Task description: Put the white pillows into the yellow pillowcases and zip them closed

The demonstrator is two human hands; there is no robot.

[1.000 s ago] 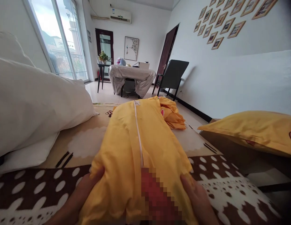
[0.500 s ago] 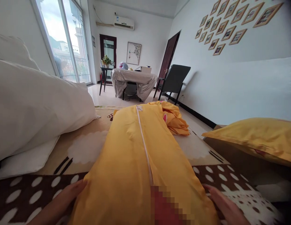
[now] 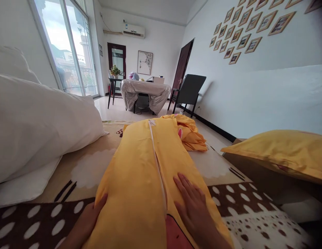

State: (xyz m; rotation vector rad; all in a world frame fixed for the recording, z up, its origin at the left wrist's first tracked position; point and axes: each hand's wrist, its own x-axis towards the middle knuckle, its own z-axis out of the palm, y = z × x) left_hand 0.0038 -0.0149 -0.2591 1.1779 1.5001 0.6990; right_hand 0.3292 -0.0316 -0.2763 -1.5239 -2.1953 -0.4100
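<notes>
A yellow pillow (image 3: 135, 173) lies lengthwise in front of me, stuffed full, with a pale zip (image 3: 153, 138) running down its middle. Beside the zip the fabric parts in a narrow slit, and a pink patch with a black outline (image 3: 176, 233) shows at the near end. My left hand (image 3: 89, 218) grips the pillow's left side, thumb on top; its other fingers are hidden along the edge. Flat on the right half of the pillow rests my right hand (image 3: 193, 204), fingers stretched out, holding nothing.
Large white pillows (image 3: 46, 117) are piled at the left. Crumpled yellow cloth (image 3: 192, 133) lies past the pillow's far end. Another yellow pillow (image 3: 285, 148) sits at the right above a box. A patterned blanket (image 3: 90, 166) covers the surface below; a dark chair (image 3: 190, 90) stands beyond.
My right hand has come from the pillow's right edge onto its top, lying flat. The left thumb has shifted onto the pillow's upper face. The view has tilted slightly.
</notes>
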